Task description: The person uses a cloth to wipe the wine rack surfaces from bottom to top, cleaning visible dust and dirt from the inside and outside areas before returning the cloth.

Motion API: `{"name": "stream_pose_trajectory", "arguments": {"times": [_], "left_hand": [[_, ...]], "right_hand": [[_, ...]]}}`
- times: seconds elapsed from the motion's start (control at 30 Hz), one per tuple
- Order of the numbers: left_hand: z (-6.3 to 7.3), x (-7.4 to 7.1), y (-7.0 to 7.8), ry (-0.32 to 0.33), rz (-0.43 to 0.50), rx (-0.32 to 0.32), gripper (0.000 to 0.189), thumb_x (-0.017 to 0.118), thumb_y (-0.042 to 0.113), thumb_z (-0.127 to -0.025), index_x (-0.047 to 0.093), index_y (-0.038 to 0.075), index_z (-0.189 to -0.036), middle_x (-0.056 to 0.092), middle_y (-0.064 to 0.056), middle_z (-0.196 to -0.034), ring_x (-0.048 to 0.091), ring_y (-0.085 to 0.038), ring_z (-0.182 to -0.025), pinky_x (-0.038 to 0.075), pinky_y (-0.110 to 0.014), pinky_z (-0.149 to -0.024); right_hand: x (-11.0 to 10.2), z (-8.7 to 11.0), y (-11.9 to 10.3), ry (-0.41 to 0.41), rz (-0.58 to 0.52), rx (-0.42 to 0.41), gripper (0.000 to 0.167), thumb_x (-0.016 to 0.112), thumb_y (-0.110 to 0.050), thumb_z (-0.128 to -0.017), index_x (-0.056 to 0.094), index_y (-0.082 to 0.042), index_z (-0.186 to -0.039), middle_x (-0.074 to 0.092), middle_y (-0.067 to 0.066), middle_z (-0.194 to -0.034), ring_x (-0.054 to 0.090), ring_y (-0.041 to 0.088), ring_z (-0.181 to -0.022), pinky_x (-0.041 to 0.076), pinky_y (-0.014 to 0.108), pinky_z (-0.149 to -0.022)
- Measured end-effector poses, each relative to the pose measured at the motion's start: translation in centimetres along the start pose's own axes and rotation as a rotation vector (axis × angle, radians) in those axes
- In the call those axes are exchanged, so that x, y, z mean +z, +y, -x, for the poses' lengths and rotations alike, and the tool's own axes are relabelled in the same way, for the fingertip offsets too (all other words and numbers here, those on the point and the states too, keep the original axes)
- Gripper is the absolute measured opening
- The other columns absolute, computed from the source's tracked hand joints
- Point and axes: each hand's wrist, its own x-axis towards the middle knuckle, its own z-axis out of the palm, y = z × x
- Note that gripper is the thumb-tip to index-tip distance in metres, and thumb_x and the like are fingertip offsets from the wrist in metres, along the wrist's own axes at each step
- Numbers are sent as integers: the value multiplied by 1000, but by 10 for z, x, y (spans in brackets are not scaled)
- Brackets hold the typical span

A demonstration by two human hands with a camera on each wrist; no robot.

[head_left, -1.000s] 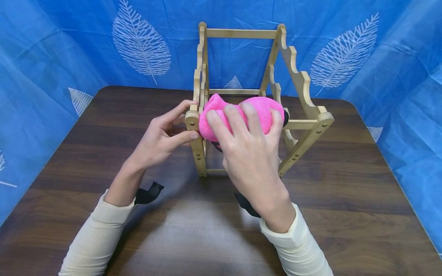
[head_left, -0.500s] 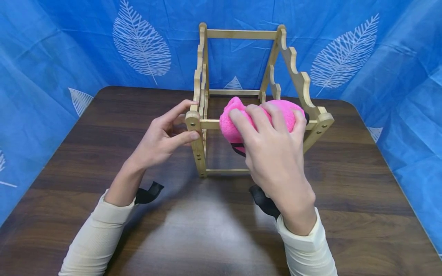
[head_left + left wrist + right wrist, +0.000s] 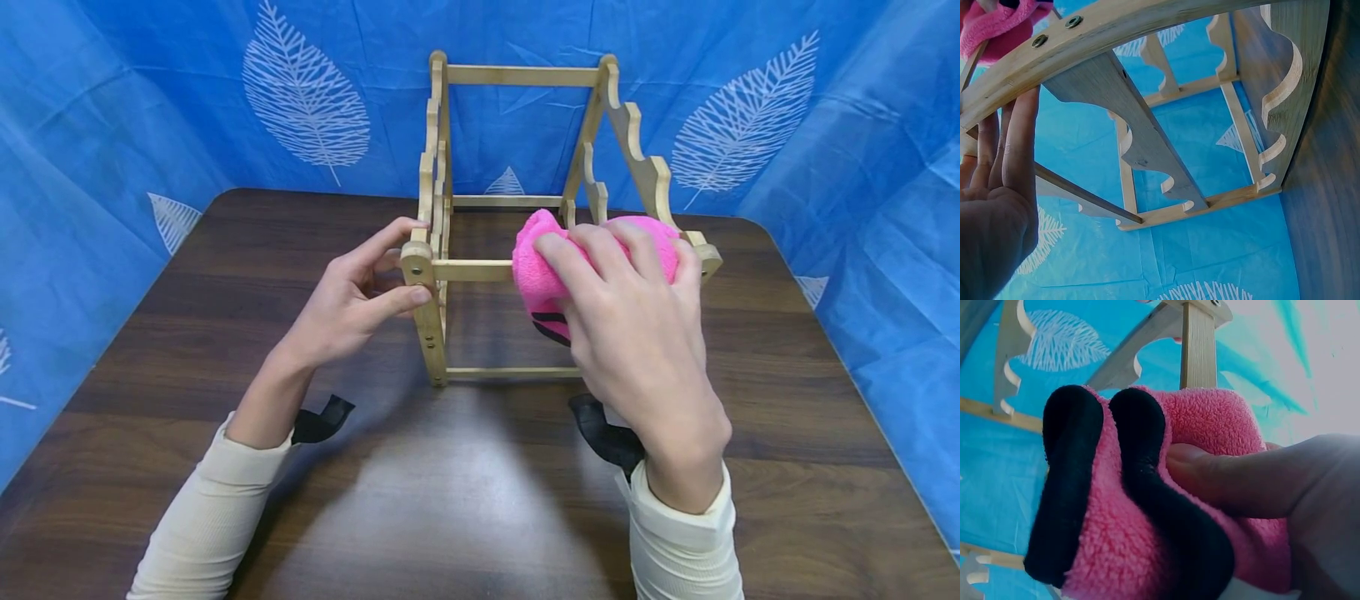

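Note:
A light wooden rack (image 3: pixel 472 270) with scalloped rails, like a wine rack, stands on the table. My left hand (image 3: pixel 341 304) holds its front left post near the top, thumb in front and fingers behind. In the left wrist view, those fingers (image 3: pixel 1022 137) reach up behind the wooden frame. With my right hand (image 3: pixel 637 333) I grip a bunched pink fleecy cloth (image 3: pixel 538 258) over the right part of the front top bar. The right wrist view shows the cloth's black edging (image 3: pixel 1138 431) and my thumb (image 3: pixel 1229 478) pressing into the folds.
The dark wood-grain table (image 3: pixel 795 433) spreads around the rack. Blue sheeting (image 3: pixel 187 83) with white leaf prints hangs behind and on both sides. Black straps (image 3: pixel 607 437) sit at both wrists, below cream sleeves.
My right hand has moved the pink cloth rightward along the front top bar, from its left end toward its right end. The left hand stays at the post.

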Motion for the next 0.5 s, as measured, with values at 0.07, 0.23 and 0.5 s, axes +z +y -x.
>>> {"name": "stream_pose_trajectory", "arguments": {"times": [0.07,0.23,0.5], "left_hand": [[-1,1,0,0,3,1,60,65,-7,-91,47,11,-145,68,-12,-110,70,-27,-84,60,-40,-65],[-2,2,0,-2,10,-3,60,65,-7,-91,46,11,-146,67,-13,-112,70,-28,-83,60,-41,-66],[1,2,0,12,-7,-4,62,66,-8,-90,45,9,-146,67,-13,-111,71,-26,-87,60,-39,-66]], "right_hand": [[-1,0,0,3,8,1,39,66,-3,-87,63,-15,-124,62,10,-121,48,34,-119,27,71,-99],[-2,0,2,17,21,-9,39,65,-3,-86,63,-14,-123,62,11,-121,49,35,-118,31,68,-97],[-1,-1,1,6,10,-1,41,62,-3,-84,64,-15,-123,63,10,-119,50,34,-114,31,65,-98]]}}
